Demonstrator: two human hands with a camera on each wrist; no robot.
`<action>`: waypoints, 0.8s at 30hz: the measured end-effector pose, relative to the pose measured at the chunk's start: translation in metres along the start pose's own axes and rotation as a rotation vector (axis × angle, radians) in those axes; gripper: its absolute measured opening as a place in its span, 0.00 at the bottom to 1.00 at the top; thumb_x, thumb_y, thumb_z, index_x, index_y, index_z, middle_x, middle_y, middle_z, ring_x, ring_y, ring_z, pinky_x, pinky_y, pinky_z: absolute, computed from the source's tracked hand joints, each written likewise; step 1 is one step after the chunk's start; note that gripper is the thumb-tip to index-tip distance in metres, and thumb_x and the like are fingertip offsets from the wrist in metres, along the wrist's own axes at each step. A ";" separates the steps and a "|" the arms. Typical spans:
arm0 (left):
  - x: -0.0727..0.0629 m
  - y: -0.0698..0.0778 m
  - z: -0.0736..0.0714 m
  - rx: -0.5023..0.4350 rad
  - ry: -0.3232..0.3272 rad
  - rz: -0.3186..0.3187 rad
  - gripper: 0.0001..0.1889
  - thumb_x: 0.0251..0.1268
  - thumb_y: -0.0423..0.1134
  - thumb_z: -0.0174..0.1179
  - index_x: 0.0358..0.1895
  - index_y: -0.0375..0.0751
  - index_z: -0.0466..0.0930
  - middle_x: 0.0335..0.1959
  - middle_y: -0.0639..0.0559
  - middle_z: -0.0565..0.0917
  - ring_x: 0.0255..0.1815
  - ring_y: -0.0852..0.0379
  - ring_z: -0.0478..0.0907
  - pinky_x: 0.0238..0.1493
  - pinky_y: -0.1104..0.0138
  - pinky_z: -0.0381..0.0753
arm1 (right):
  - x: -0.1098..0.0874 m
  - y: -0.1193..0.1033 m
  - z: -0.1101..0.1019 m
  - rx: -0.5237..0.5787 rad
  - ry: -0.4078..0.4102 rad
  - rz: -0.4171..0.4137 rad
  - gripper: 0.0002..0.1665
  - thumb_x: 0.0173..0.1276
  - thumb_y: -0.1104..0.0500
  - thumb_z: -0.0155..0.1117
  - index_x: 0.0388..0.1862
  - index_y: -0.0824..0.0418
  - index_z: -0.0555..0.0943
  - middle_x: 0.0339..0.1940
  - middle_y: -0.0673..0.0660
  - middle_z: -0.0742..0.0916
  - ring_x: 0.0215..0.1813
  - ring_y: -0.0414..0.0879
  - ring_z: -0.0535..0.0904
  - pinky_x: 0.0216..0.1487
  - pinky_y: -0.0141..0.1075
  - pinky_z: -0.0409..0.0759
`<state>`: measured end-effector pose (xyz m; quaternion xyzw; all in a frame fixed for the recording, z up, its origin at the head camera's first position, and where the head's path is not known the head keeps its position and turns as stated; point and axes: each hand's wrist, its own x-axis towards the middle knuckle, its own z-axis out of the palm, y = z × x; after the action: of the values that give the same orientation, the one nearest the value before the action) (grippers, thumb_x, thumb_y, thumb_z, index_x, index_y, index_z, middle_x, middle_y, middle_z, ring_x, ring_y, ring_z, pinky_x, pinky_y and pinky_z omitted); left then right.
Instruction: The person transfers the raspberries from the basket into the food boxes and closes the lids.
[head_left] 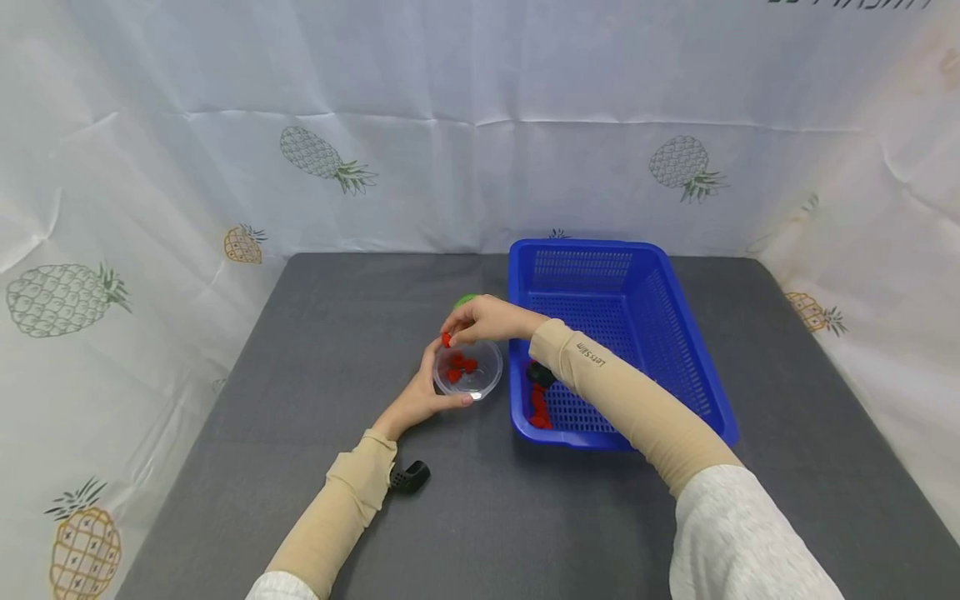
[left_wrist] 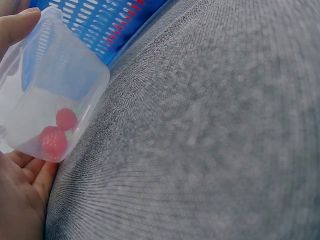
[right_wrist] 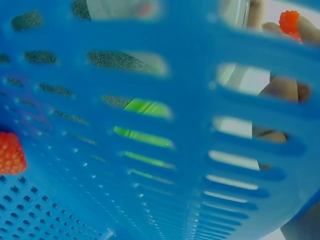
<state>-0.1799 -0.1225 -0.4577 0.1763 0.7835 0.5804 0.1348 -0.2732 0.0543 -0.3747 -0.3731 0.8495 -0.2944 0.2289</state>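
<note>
My left hand holds a clear plastic cup on the grey table, thumb at the near rim and fingers round its far left side. Several red raspberries lie in the bottom of the cup; in the left wrist view two raspberries show through its wall. Over the cup's left rim, my right hand pinches one raspberry between thumb and fingertips. That raspberry also appears past the basket wall in the right wrist view.
A blue slotted basket stands right of the cup, beneath my right forearm. More raspberries and a dark object sit along its left side. Something green peeks out behind my right hand. A black curved object lies beside my left forearm.
</note>
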 end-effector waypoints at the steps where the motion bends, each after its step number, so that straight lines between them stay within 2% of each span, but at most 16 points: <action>1: 0.000 0.001 0.000 0.000 -0.002 -0.002 0.54 0.51 0.38 0.68 0.73 0.49 0.35 0.74 0.44 0.51 0.73 0.44 0.52 0.72 0.46 0.50 | 0.000 0.000 0.000 -0.011 -0.005 -0.001 0.15 0.65 0.56 0.62 0.50 0.57 0.82 0.37 0.53 0.87 0.38 0.48 0.83 0.36 0.29 0.78; 6: 0.000 0.003 0.000 0.012 -0.002 -0.042 0.54 0.51 0.39 0.68 0.73 0.50 0.34 0.75 0.44 0.47 0.75 0.44 0.49 0.72 0.46 0.48 | 0.002 -0.001 0.000 -0.039 -0.036 -0.001 0.15 0.65 0.58 0.62 0.50 0.58 0.82 0.37 0.55 0.88 0.39 0.50 0.83 0.35 0.28 0.78; 9: -0.001 0.004 0.000 0.015 0.000 -0.046 0.54 0.51 0.40 0.68 0.73 0.50 0.35 0.75 0.45 0.48 0.75 0.45 0.49 0.73 0.46 0.48 | 0.003 0.000 -0.001 -0.043 -0.055 -0.001 0.15 0.65 0.60 0.61 0.50 0.60 0.81 0.37 0.56 0.88 0.38 0.48 0.83 0.35 0.28 0.78; 16: -0.002 0.006 0.000 0.024 0.011 -0.034 0.53 0.51 0.38 0.68 0.73 0.49 0.36 0.74 0.44 0.50 0.74 0.45 0.51 0.73 0.47 0.49 | 0.002 -0.003 -0.002 -0.067 -0.115 0.031 0.17 0.65 0.61 0.60 0.54 0.60 0.79 0.40 0.55 0.87 0.41 0.46 0.84 0.39 0.30 0.80; 24: -0.002 0.006 0.000 0.003 0.000 0.005 0.53 0.51 0.37 0.68 0.73 0.49 0.36 0.74 0.45 0.51 0.73 0.44 0.53 0.72 0.47 0.51 | 0.002 -0.005 -0.001 -0.103 -0.099 0.028 0.24 0.66 0.58 0.59 0.60 0.62 0.73 0.42 0.55 0.87 0.40 0.43 0.83 0.40 0.31 0.80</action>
<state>-0.1774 -0.1214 -0.4524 0.1784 0.7838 0.5796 0.1334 -0.2726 0.0508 -0.3711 -0.3867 0.8563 -0.2280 0.2553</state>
